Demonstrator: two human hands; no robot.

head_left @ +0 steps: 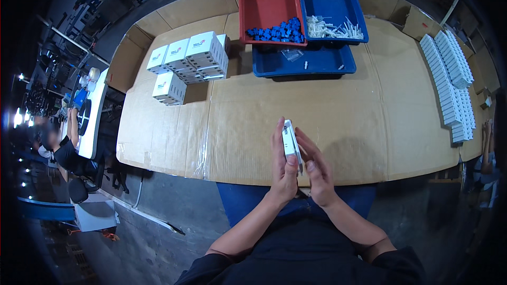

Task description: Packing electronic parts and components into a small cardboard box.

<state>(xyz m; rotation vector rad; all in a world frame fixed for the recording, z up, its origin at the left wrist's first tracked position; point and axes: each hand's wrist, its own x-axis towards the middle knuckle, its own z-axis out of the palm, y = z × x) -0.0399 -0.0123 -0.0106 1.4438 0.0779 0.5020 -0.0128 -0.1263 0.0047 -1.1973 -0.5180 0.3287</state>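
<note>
A small, slim white box (pixel 290 139) with dark print on its side stands on edge between my two hands, above the near edge of the cardboard-covered table. My left hand (pixel 283 171) lies along its left side, with the thumb on the near end. From the right, my right hand (pixel 318 171) closes in with its fingers against the other face. The palms and part of the box's lower end are hidden.
Stacked white boxes (pixel 203 47) sit at the table's (pixel 253 153) left, with one box (pixel 169 88) in front. A red tray (pixel 269 5) holds blue pieces; a blue tray (pixel 327 2) holds white pieces. A lower blue tray (pixel 280 68) and white rows (pixel 446 89) also stand here. A person (pixel 74 148) sits left.
</note>
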